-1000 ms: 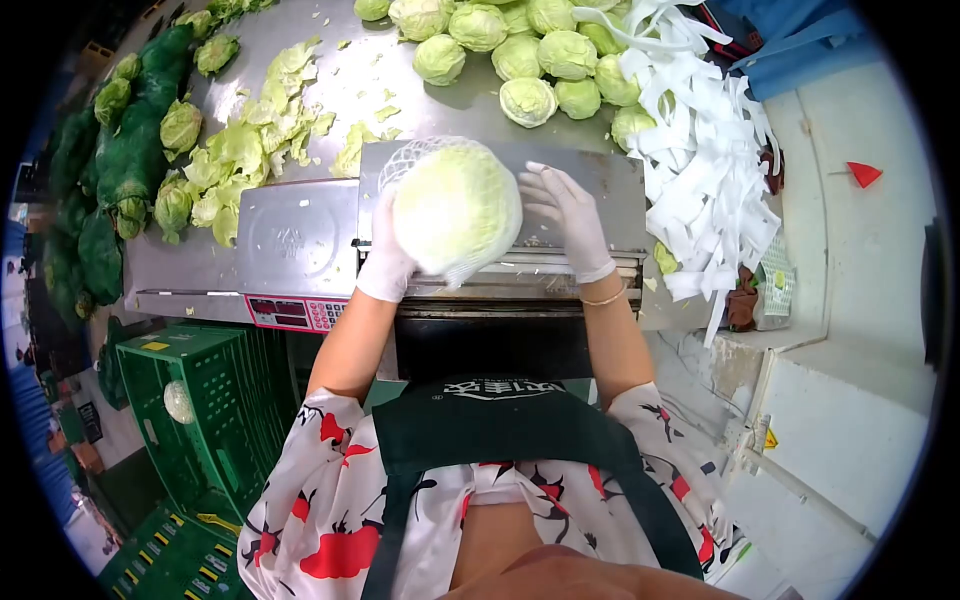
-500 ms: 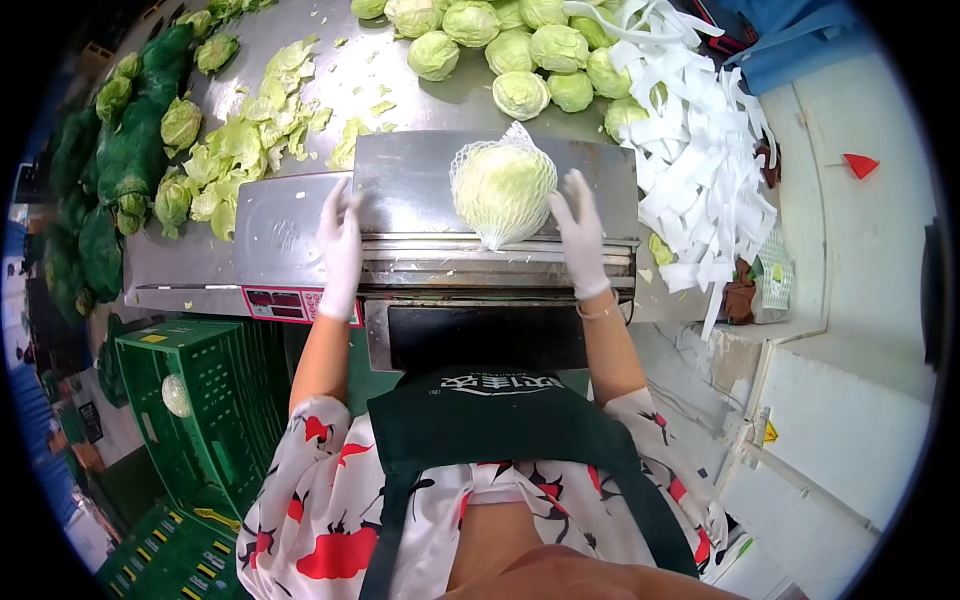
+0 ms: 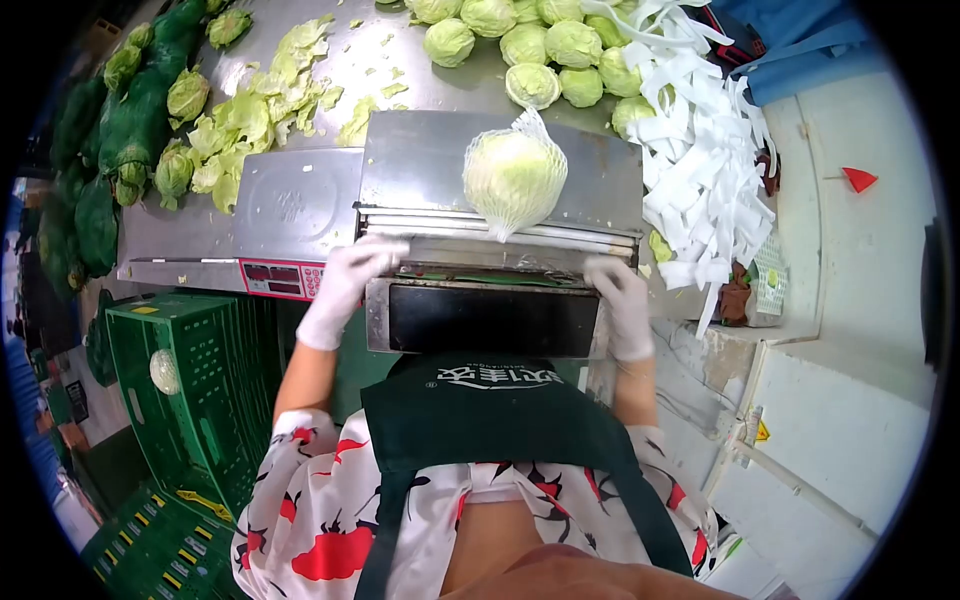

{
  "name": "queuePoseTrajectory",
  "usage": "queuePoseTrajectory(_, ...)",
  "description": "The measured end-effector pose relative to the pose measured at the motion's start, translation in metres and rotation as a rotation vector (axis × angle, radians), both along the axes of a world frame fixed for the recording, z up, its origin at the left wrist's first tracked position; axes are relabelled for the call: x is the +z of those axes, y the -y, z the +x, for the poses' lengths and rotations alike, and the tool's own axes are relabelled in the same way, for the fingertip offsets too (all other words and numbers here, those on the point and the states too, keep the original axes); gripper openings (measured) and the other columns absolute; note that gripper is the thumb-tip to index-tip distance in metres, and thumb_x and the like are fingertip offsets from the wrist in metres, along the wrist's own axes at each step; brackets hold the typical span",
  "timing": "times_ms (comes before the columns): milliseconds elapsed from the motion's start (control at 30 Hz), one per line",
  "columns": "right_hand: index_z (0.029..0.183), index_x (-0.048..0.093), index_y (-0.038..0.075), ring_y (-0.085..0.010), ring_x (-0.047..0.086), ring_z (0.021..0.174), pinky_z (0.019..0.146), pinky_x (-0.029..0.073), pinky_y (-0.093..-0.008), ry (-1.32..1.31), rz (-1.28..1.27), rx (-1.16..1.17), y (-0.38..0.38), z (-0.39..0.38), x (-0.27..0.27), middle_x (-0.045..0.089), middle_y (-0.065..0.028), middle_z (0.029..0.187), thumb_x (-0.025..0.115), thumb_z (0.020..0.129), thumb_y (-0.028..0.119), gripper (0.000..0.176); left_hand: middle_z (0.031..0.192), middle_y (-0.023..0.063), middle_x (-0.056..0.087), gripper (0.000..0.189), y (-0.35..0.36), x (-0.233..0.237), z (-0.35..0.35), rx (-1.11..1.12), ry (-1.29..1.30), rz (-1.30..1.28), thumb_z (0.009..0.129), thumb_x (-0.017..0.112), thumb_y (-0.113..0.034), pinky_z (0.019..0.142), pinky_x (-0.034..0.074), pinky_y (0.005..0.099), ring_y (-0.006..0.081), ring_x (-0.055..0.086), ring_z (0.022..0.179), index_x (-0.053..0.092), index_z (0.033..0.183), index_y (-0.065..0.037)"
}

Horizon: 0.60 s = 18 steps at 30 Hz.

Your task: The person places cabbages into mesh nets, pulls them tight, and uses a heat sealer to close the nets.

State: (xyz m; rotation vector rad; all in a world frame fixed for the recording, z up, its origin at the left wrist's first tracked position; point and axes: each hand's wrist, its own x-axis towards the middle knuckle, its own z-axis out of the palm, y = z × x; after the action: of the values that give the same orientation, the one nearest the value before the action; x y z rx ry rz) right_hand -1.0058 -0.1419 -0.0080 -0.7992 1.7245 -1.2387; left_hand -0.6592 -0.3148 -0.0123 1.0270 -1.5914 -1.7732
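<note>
A pale green cabbage [image 3: 515,178] in white netting rests on the steel top of the wrapping machine [image 3: 410,165], above its rollers [image 3: 440,222]. My left hand [image 3: 350,285], white-gloved, is at the left end of the machine's front edge, its fingers closed and blurred. At the right end is my right hand [image 3: 622,300], also gloved, with its fingers pinched together. A greyish, see-through band spans the gap between both hands; what my fingers hold is too faint to make out. Neither hand touches the cabbage.
Bare cabbages [image 3: 525,45] are piled at the back, beside white foam strips [image 3: 705,180] on the right. Loose leaves [image 3: 265,105] and green net sacks [image 3: 140,110] lie to the left. A scale [image 3: 295,205] adjoins the machine; green crates [image 3: 190,390] stand below.
Both hands have come down and toward me from beside the netted cabbage to the machine's front edge, and their fingers have closed. The greyish band now shows between them.
</note>
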Motion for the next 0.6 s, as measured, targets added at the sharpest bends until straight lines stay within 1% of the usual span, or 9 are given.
queuePoseTrajectory(67, 0.095, 0.068, -0.001, -0.0213, 0.057, 0.090, 0.093, 0.046, -0.0386, 0.114, -0.281, 0.302, -0.004, -0.027, 0.038, 0.062, -0.0070, 0.080, 0.066, 0.083, 0.006, 0.014, 0.083, 0.0074, 0.064, 0.020, 0.007, 0.026, 0.016, -0.169, -0.010, -0.017, 0.086, 0.065, -0.006, 0.076, 0.046, 0.0294, 0.0146, 0.057, 0.079, 0.073, 0.103, 0.001)
queuePoseTrajectory(100, 0.093, 0.069, -0.002, -0.0216, 0.057, 0.091, 0.094, 0.046, -0.0376, 0.171, -0.421, 0.458, -0.003, -0.040, 0.047, 0.062, -0.0072, 0.079, 0.067, 0.082, 0.005, 0.013, 0.095, 0.0118, 0.064, 0.034, 0.017, 0.022, 0.018, -0.157, -0.202, -0.001, 0.084, 0.069, -0.012, 0.084, 0.045, 0.0318, 0.0189, 0.059, 0.089, 0.067, 0.114, 0.002)
queuePoseTrajectory(200, 0.122, 0.057, -0.004, -0.0326, 0.050, 0.120, 0.108, 0.035, -0.0410, -0.012, -0.511, 0.281, 0.049, -0.058, 0.063, 0.059, -0.0178, 0.117, 0.074, 0.077, 0.012, 0.050, 0.142, 0.0246, 0.044, 0.098, 0.039, 0.071, -0.052, 0.056, -0.405, -0.275, 0.071, 0.082, -0.033, 0.109, 0.033, 0.0427, 0.0324, 0.043, 0.133, 0.032, 0.147, 0.004)
queuePoseTrajectory(267, 0.143, 0.035, -0.003, -0.0375, 0.030, 0.138, 0.116, 0.023, -0.0453, -0.406, -0.372, 0.416, 0.111, -0.052, 0.053, 0.036, -0.0224, 0.146, 0.081, 0.071, 0.023, 0.089, 0.157, 0.0216, 0.020, 0.129, 0.075, 0.037, -0.075, -0.181, 0.173, -0.708, 0.061, 0.088, -0.037, 0.118, 0.017, 0.0439, 0.0354, 0.017, 0.147, 0.007, 0.153, 0.000)
queuePoseTrajectory(333, 0.152, 0.016, -0.001, -0.0340, 0.010, 0.147, 0.119, 0.012, -0.0440, -0.818, -0.295, 0.725, 0.150, -0.055, -0.017, 0.010, -0.0213, 0.159, 0.090, 0.060, 0.034, 0.123, 0.156, 0.0211, 0.022, 0.128, 0.088, 0.001, -0.112, -0.311, 0.515, -0.950, 0.059, 0.089, -0.037, 0.118, 0.019, 0.0442, 0.0351, 0.019, 0.146, 0.012, 0.153, 0.001)
queuePoseTrajectory(400, 0.151, 0.019, -0.002, -0.0299, 0.029, 0.141, 0.116, 0.022, -0.0387, -0.438, -0.215, 0.664, 0.165, -0.039, -0.025, 0.031, -0.0215, 0.150, 0.089, 0.063, 0.033, 0.117, 0.154, 0.0198, 0.028, 0.119, 0.096, -0.048, -0.133, -0.364, 0.343, -0.689, 0.064, 0.087, -0.034, 0.118, 0.021, 0.0428, 0.0303, 0.026, 0.143, 0.015, 0.152, 0.001)
queuePoseTrajectory(467, 0.150, 0.021, -0.002, -0.0275, 0.039, 0.135, 0.113, 0.029, -0.0354, -0.209, -0.214, 0.583, 0.172, -0.041, -0.038, 0.042, -0.0201, 0.144, 0.087, 0.067, 0.032, 0.111, 0.150, 0.0183, 0.035, 0.107, 0.099, -0.038, -0.142, -0.370, 0.045, -0.241, 0.073, 0.082, -0.036, 0.114, 0.028, 0.0391, 0.0269, 0.035, 0.138, 0.019, 0.151, 0.001)
queuePoseTrajectory(500, 0.148, 0.027, -0.003, -0.0220, 0.049, 0.125, 0.109, 0.034, -0.0308, 0.040, -0.207, 0.480, 0.173, -0.039, -0.062, 0.051, -0.0160, 0.137, 0.074, 0.083, 0.033, 0.088, 0.148, 0.0175, 0.038, 0.101, 0.092, -0.033, -0.139, -0.376, -0.097, -0.001, 0.077, 0.079, -0.036, 0.112, 0.032, 0.0372, 0.0251, 0.039, 0.135, 0.021, 0.151, 0.000)
queuePoseTrajectory(600, 0.146, 0.034, -0.004, -0.0196, 0.047, 0.126, 0.109, 0.034, -0.0315, 0.389, -0.013, 0.367, 0.119, -0.009, -0.041, 0.048, -0.0142, 0.140, 0.059, 0.095, 0.033, 0.067, 0.144, 0.0143, 0.043, 0.082, 0.055, -0.014, -0.110, -0.361, -0.104, 0.301, 0.090, 0.067, -0.037, 0.109, 0.037, 0.0345, 0.0214, 0.046, 0.128, 0.026, 0.149, 0.001)
